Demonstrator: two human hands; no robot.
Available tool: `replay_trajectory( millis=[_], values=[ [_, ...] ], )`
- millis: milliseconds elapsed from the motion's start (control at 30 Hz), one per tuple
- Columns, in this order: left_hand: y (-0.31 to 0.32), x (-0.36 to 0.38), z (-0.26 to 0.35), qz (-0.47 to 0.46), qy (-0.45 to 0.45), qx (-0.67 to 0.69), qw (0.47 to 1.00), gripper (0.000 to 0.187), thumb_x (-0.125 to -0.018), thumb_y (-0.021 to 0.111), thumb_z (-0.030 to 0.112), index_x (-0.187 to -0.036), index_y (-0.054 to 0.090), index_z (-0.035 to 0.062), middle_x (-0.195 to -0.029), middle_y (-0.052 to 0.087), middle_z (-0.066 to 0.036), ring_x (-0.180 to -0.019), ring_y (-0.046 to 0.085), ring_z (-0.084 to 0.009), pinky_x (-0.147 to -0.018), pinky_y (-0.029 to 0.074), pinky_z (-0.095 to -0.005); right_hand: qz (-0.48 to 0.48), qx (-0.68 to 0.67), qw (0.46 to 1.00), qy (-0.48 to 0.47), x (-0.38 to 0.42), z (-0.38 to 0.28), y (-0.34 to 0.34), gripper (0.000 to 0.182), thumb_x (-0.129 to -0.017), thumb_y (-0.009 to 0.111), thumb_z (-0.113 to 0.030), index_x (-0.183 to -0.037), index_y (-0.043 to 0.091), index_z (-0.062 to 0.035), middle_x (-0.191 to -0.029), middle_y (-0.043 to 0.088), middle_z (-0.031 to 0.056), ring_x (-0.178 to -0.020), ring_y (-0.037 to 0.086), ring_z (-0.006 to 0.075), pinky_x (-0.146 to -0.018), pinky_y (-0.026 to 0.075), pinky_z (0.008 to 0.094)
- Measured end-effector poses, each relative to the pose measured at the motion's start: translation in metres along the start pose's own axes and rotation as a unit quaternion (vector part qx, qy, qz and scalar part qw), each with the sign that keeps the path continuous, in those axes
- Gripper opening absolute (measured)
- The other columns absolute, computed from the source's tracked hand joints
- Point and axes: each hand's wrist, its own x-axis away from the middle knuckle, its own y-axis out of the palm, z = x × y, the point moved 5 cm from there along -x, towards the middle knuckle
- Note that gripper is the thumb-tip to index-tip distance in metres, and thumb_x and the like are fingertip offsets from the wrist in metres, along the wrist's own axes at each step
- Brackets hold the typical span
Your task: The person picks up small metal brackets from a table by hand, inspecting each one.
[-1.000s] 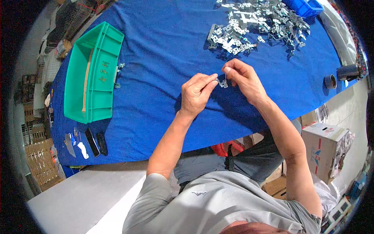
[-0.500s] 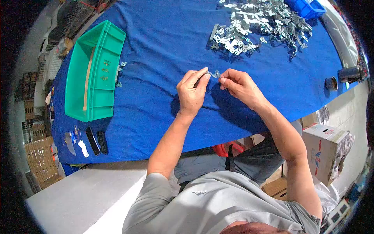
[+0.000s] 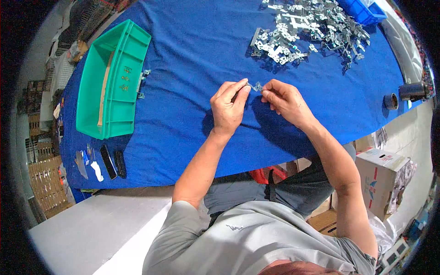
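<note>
Between my two hands, above the blue cloth [image 3: 192,59], is a small shiny metal piece [image 3: 256,86]. My left hand [image 3: 229,104] pinches its left end between thumb and fingertips. The thumb and index finger of my right hand [image 3: 285,101] close on its right end. Farther back lies a heap of similar metal pieces [image 3: 293,39], apart from both hands. A green bin [image 3: 121,103] stands to the left, with a few small metal parts on its side and others against its right edge.
A blue basket [image 3: 366,14] is at the back right. A roll of tape [image 3: 390,101] and a dark cylinder [image 3: 412,91] sit near the right edge. A black phone-like object [image 3: 108,162] lies front left. A cardboard box [image 3: 380,176] stands below the table's right side.
The view has shifted slightly. Both hands stay close together on the same metal piece, which appears turned a little. The bin and heap look otherwise unchanged.
</note>
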Motion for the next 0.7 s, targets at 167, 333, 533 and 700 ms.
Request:
replay_trajectory(
  millis=[167,333,533,700],
  values=[
    [-0.001,-0.002,0.004,0.003,-0.020,-0.021,1.000,0.016,-0.087,0.074,0.004,-0.102,0.075,-0.0014,-0.084,0.070,-0.010,-0.069,0.065,-0.0152,-0.062,0.052,-0.0285,-0.002,-0.022,1.000,-0.003,0.002,-0.002,0.000,0.019,-0.104,0.056,-0.023,-0.103,0.062,-0.0052,-0.086,0.066,-0.0014,-0.067,0.052,0.0041,-0.056,0.043,0.0210],
    [-0.001,-0.002,0.001,0.002,-0.017,-0.020,1.000,0.015,-0.087,0.074,0.005,-0.100,0.075,-0.0009,-0.085,0.071,-0.011,-0.070,0.066,-0.0169,-0.062,0.052,-0.0297,0.015,0.006,1.000,-0.002,0.001,-0.002,0.000,0.019,-0.102,0.058,-0.022,-0.103,0.063,-0.0035,-0.084,0.067,0.0007,-0.066,0.055,0.0066,-0.056,0.045,0.0241],
    [-0.001,-0.004,0.007,0.007,0.029,-0.033,0.999,0.015,-0.089,0.073,0.006,-0.102,0.074,-0.0009,-0.082,0.068,-0.009,-0.064,0.063,-0.0138,-0.058,0.049,-0.0284,0.016,-0.019,1.000,0.014,0.000,0.002,-0.001,0.019,-0.102,0.059,-0.022,-0.102,0.063,-0.0035,-0.084,0.067,0.0012,-0.066,0.055,0.0062,-0.054,0.045,0.0235],
    [0.001,-0.002,0.001,-0.007,0.016,-0.024,1.000,0.017,-0.090,0.072,0.006,-0.105,0.075,-0.0006,-0.081,0.067,-0.005,-0.059,0.058,-0.0078,-0.052,0.045,-0.0249,0.010,-0.019,1.000,0.009,-0.001,0.004,0.000,0.018,-0.103,0.058,-0.022,-0.103,0.063,-0.0045,-0.085,0.066,-0.0002,-0.066,0.052,0.0042,-0.054,0.043,0.0208]
  ],
)
